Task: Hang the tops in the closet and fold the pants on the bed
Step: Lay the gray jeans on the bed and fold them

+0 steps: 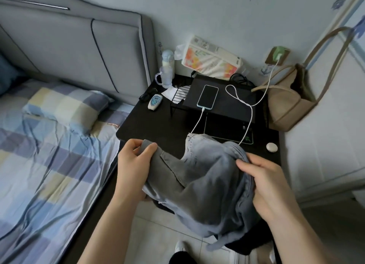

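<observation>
A pair of faded grey-blue jeans (pixel 207 182) hangs bunched between my hands, above the near edge of a black bedside table (pixel 158 129). My left hand (pixel 134 165) pinches the waistband end at the left between thumb and fingers. My right hand (pixel 264 180) grips the bunched denim at the right. The lower part of the jeans droops toward the floor. The bed (pixel 49 165) with a blue, yellow and purple checked sheet lies to the left. No tops or closet interior can be seen.
On the table are a phone (pixel 207 95) charging on a black stand, a white cable, a white earbud case (pixel 271 147), bottles and a tissue pack. A beige tote bag (pixel 290 103) hangs at the right beside a white cabinet (pixel 325 125). A checked pillow (pixel 65 105) lies by the grey headboard.
</observation>
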Tool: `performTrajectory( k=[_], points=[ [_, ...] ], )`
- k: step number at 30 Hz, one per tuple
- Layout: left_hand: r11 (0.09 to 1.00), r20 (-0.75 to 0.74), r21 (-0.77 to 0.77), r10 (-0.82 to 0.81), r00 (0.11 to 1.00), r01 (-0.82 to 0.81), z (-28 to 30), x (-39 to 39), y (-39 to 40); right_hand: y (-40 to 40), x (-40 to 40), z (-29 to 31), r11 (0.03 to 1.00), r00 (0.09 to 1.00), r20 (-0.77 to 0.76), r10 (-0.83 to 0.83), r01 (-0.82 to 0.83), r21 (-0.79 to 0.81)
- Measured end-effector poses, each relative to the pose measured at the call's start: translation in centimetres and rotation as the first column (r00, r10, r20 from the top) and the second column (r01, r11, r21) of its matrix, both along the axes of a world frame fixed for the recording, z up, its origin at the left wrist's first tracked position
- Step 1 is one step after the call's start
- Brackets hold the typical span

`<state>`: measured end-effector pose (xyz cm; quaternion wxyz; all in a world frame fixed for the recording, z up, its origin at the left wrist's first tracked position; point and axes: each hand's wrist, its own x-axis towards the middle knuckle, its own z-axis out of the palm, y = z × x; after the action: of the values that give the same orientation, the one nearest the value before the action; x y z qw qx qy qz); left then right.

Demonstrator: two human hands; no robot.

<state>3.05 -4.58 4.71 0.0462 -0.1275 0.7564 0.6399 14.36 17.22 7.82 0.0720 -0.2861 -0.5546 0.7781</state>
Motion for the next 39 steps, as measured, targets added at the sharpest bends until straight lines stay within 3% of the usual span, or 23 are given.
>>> performTrajectory(
  k=[4, 12, 17, 21, 25, 27, 30, 33, 36, 39],
  points=[
    [0.998, 0.026, -0.063, 0.026, 0.999, -0.024, 0.6, 0.6, -3.3, -3.3, -0.9, 1.1, 0.993, 0.991, -0.077, 0.111, -0.108, 0.042],
    [0.996, 0.050, -0.055, 0.071, 0.996, -0.069, 2.0, 4.5, -10.9, -12.4, -2.7, 4.0, 0.954, 0.944, -0.163, 0.286, -0.296, -0.043],
    [0.974, 0.047, 0.036, 0.223, 0.974, -0.225, 3.1, 6.5, -18.9, -20.7, -2.8, 5.1, 0.913, 0.902, -0.144, 0.406, -0.406, 0.034],
    [0.974, -0.002, 0.023, 0.224, 0.975, -0.224, 3.6, 8.7, -25.5, -26.8, -2.7, 4.8, 0.843, 0.838, -0.107, 0.535, -0.521, 0.137],
    [0.985, 0.119, -0.102, 0.149, 0.982, -0.138, 3.5, 11.2, -32.6, -34.3, -2.2, 4.4, 0.744, 0.740, -0.103, 0.665, -0.642, 0.185],
    [0.990, 0.264, -0.055, 0.137, 0.955, -0.127, 3.5, 12.0, -35.1, -37.3, -2.0, 4.1, 0.683, 0.684, -0.102, 0.723, -0.683, 0.259],
    [0.955, 0.406, 0.161, 0.167, 0.898, -0.250, 2.7, 13.5, -38.9, -42.4, -1.4, 3.2, 0.580, 0.592, -0.089, 0.801, -0.729, 0.363],
    [0.877, 0.334, 0.263, 0.309, 0.891, -0.403, 1.9, 14.8, -42.1, -46.7, -0.6, 2.1, 0.485, 0.490, -0.094, 0.867, -0.785, 0.385],
    [0.793, 0.247, 0.196, 0.529, 0.812, -0.576, 1.2, 15.7, -45.1, -50.0, -0.2, 1.2, 0.398, 0.397, -0.078, 0.914, -0.848, 0.349],
    [0.690, 0.103, 0.126, 0.706, 0.701, -0.713, 0.6, 16.0, -47.2, -52.0, -0.4, 0.3, 0.338, 0.370, 0.030, 0.929, -0.876, 0.345]
  ],
)
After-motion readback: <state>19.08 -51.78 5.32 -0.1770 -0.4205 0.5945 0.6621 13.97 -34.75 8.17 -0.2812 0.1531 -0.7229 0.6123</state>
